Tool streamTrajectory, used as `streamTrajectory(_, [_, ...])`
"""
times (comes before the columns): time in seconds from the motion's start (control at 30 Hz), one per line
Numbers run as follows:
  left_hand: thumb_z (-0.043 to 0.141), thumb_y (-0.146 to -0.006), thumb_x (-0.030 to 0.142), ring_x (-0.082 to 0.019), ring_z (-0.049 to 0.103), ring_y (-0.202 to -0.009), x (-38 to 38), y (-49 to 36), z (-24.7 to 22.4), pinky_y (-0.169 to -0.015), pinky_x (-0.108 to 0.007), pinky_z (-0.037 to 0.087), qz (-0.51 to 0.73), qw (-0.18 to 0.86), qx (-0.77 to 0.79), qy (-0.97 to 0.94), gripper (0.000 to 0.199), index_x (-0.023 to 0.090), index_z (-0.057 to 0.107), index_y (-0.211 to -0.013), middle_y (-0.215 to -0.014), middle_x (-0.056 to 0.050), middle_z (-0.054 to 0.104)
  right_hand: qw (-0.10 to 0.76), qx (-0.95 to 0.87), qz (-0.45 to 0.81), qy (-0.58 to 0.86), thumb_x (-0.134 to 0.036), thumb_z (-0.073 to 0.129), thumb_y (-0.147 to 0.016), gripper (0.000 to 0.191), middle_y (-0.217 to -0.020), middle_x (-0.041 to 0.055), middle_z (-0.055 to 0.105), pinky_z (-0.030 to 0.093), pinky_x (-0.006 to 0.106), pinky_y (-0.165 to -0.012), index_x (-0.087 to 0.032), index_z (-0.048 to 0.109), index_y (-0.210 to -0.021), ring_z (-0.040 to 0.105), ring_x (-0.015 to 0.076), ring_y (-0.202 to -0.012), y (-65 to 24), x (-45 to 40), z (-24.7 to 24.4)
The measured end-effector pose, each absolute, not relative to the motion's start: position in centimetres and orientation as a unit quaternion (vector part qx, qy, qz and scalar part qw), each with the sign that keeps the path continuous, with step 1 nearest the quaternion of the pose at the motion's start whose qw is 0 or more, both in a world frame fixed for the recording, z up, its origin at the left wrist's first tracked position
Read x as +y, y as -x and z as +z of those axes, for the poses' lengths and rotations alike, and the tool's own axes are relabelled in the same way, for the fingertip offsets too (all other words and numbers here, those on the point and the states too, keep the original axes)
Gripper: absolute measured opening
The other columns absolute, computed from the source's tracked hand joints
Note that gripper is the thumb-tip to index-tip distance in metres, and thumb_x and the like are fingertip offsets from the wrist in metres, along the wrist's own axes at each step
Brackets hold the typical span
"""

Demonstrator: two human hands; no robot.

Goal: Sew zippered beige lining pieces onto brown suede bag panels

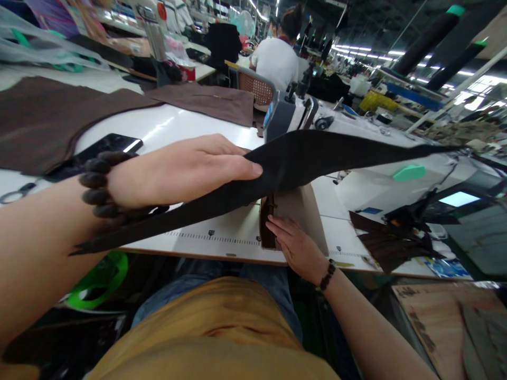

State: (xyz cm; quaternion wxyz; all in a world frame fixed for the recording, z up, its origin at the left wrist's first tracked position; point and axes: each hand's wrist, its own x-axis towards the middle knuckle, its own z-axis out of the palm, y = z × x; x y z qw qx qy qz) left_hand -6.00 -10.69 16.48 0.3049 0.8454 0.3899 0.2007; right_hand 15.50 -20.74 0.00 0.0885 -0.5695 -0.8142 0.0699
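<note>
My left hand (190, 171) grips a long black fabric strip (301, 158), with the thumb on top and the other fingers hidden behind it. The strip runs slanting across the view, from below my left wrist to the far right, and covers part of the sewing machine (280, 117). My right hand (299, 248) lies flat, fingers stretched out, on a brown fabric piece (311, 211) near the table's front edge. Under those fingertips is a darker brown band (268, 235) on that piece. The machine's needle area is hidden behind the strip.
Brown fabric panels (51, 119) lie on the left of the white table (158, 124), beside a phone (113, 143). Dark brown scraps (390, 237) rest at the right, near a small lit screen (459, 199). A person in white (275, 63) sits beyond the machine.
</note>
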Motion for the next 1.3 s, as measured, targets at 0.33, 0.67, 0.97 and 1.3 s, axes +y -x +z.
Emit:
streamTrajectory(0.33, [0.038,-0.075,0.045,-0.012,0.054,-0.062,-10.5,6.3,15.6,-0.054,-0.018,0.042,0.093,0.340,0.309,-0.883,0.041,0.014,0.063,-0.064,-0.060,0.003,0.053,0.062,-0.833,0.080,0.544,-0.010,0.031,-0.085,0.047,-0.136,0.0053,0.039,0.024,0.055,-0.104,-0.021,0.040,-0.130,0.025,0.0215,-0.130,-16.0,-21.0,0.5])
streamTrajectory(0.67, [0.040,-0.077,0.039,-0.013,0.057,-0.067,-10.2,5.8,14.9,-0.059,-0.017,0.046,0.087,0.433,0.211,-0.872,0.035,0.018,0.066,-0.065,-0.069,0.004,0.062,0.083,-0.842,0.092,0.524,-0.009,0.035,-0.084,0.046,-0.135,0.0032,0.040,0.021,0.058,-0.103,-0.023,0.043,-0.127,0.022,0.0217,-0.132,-16.8,-21.0,0.6])
streamTrajectory(0.97, [0.037,-0.081,0.039,-0.008,0.050,-0.061,-9.5,6.1,14.8,-0.053,-0.013,0.038,0.087,0.403,0.224,-0.883,0.043,0.010,0.059,-0.058,-0.069,0.002,0.057,0.079,-0.862,0.006,0.500,-0.008,0.040,-0.084,0.038,-0.122,0.0024,0.054,0.021,0.062,-0.100,-0.025,0.053,-0.115,0.043,0.0233,-0.117,-16.3,-20.2,1.2])
streamTrajectory(1.3, [0.037,-0.080,0.043,-0.008,0.050,-0.057,-9.5,6.5,14.5,-0.046,-0.012,0.033,0.085,0.406,0.254,-0.874,0.044,0.009,0.066,-0.076,-0.065,0.003,0.056,0.072,-0.914,-0.138,0.373,-0.009,0.043,-0.084,0.023,-0.102,0.0067,0.064,0.049,0.033,-0.066,-0.013,0.061,-0.097,0.057,0.0186,-0.083,-15.6,-18.6,2.7])
